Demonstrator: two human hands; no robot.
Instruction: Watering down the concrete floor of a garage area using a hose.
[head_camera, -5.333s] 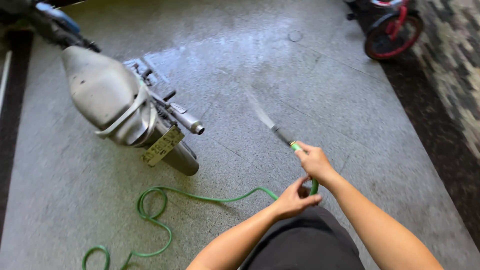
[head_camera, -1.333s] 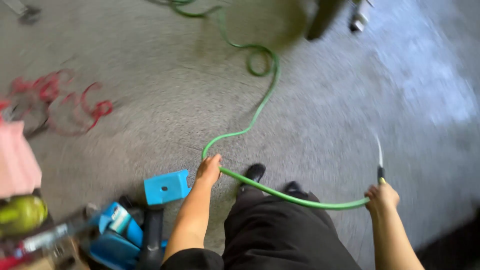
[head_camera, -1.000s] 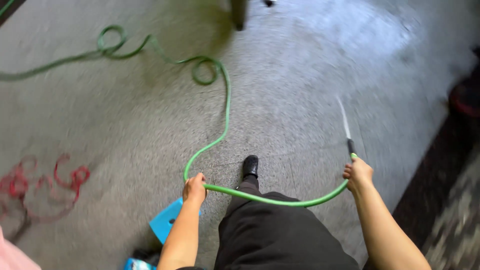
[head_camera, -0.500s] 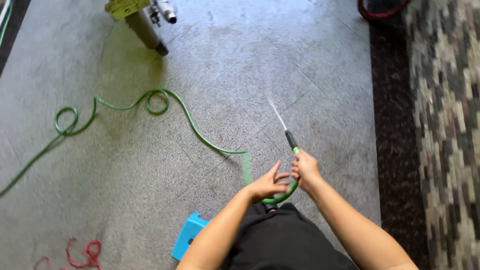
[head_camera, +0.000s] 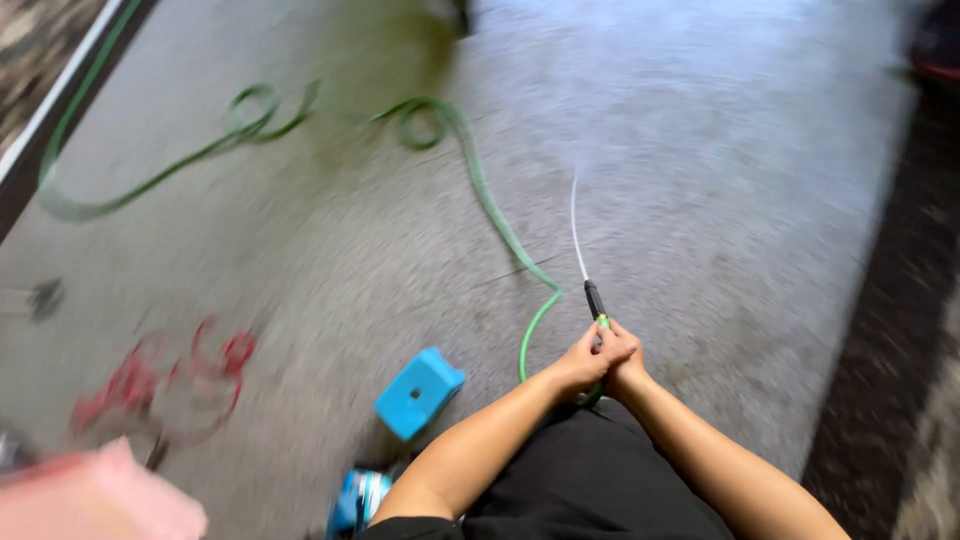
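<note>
Green rubber garden hose (head_camera: 480, 190) gripped in both hands, a thin jet of water (head_camera: 575, 228) spraying over grey speckled concrete floor (head_camera: 700, 200).

Left hand (head_camera: 580, 362) and right hand (head_camera: 622, 362) are pressed together, fingers curled shut around the hose end just behind its slim black nozzle (head_camera: 594, 299). The nozzle's long axis runs away from the person, tilted slightly left, and the jet follows that line. A steady two-handed hold with the nozzle kept low would likely keep the spray controlled. The hose loops back leftward across the floor. A small blue plastic stool (head_camera: 420, 392) sits near the person's left side; a blurred red cord (head_camera: 160, 380) lies further left.
</note>
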